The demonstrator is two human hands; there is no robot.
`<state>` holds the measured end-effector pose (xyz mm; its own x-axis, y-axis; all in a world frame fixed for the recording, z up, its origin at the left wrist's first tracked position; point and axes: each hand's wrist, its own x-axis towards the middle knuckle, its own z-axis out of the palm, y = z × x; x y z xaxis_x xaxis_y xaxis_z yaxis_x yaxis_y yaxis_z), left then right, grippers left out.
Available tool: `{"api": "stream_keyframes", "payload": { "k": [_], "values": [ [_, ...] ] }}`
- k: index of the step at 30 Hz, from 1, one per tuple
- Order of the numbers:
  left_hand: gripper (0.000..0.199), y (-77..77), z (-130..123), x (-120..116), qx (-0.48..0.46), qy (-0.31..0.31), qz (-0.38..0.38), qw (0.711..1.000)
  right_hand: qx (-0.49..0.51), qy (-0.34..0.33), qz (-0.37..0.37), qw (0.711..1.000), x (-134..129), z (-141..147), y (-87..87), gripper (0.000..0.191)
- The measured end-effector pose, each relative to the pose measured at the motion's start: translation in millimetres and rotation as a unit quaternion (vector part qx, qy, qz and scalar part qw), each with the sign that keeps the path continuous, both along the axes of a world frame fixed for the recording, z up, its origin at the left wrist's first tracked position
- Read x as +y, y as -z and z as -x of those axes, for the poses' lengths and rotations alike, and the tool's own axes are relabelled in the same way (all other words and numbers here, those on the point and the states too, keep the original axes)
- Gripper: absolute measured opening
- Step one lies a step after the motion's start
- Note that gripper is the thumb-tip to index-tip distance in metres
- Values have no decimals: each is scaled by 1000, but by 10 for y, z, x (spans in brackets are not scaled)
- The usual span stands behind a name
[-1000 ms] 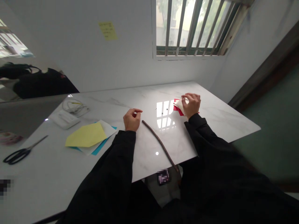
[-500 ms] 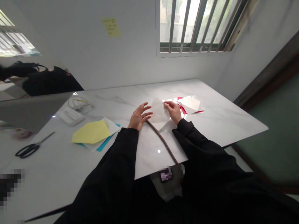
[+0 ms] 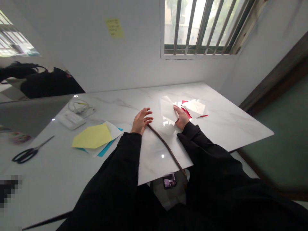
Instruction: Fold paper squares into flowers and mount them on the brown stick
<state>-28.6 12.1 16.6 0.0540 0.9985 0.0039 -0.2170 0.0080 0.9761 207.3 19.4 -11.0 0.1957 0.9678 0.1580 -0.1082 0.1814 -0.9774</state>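
1. We see the right hand pinching a white sheet by its right-hand side, the thumb stretched along the paper; the other fingers are mostly hidden, so we cannot tell how firmly they press.
2. From that hand, we find the sheet at 10 o'clock, tilted, in the bright patch of the table.
3. The left hand is at 9 o'clock from the right one, and we see its fingers loosely spread, slightly curled, with gaps between them; they are apart from the sheet.
4. We see a brown stick running from beside the left hand towards 5 o'clock, its lower end jutting past the table's near edge; we cannot tell whether the hand touches its upper end.
5. At 2 o'clock from the right hand, we see red and white papers lying stacked.
6. At 8 o'clock from the left hand, we see a yellow sheet overlapping white and blue ones.
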Motion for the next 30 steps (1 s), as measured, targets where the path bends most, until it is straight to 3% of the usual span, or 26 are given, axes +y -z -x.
{"api": "stream_keyframes", "payload": {
  "k": [3,7,9,12,15,18,21,25,30],
  "values": [
    [75,-4,-40,-37,-37,51,39,997,111,-12,55,992,-11,89,25,48],
    [84,-39,-70,-105,-101,121,5,987,122,-2,59,991,-28,161,70,45],
    [88,-48,-65,-118,-100,120,-15,988,102,3,49,994,-44,179,76,42],
    [96,-25,-26,-85,-27,71,-44,996,66,-35,35,997,-87,201,50,41],
    [90,20,21,-19,42,7,-81,996,47,-93,32,994,-144,227,-4,46],
    [89,43,36,14,64,-16,-89,994,40,-128,42,990,-182,243,-45,52],
    [92,23,3,-18,19,9,-64,998,43,-130,44,990,-180,237,-50,51],
    [77,-55,-63,-97,-91,79,-21,992,76,-102,53,990,-140,210,-32,44],
    [66,-100,-99,-101,-116,91,4,989,82,-97,62,990,-132,209,-24,39]
  ]
}}
